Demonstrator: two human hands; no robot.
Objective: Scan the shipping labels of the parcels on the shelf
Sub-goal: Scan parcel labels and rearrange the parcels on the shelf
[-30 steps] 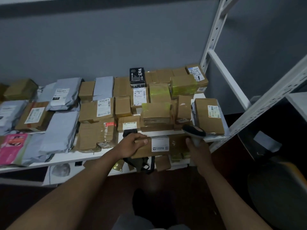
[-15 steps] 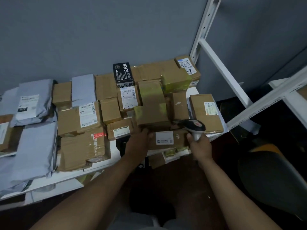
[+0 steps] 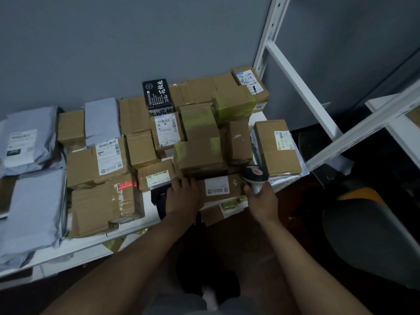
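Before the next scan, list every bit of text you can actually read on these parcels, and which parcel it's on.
"花椒米", large white characters on the black box at the back.
"2004", on a small tag under the back right carton.
White shipping labels, including the one on the front parcel between the hands: barcodes and print too small to read.

Brown cardboard parcels (image 3: 200, 155) (some yellow-taped), grey mailers (image 3: 34, 201), white shelf (image 3: 91, 244).
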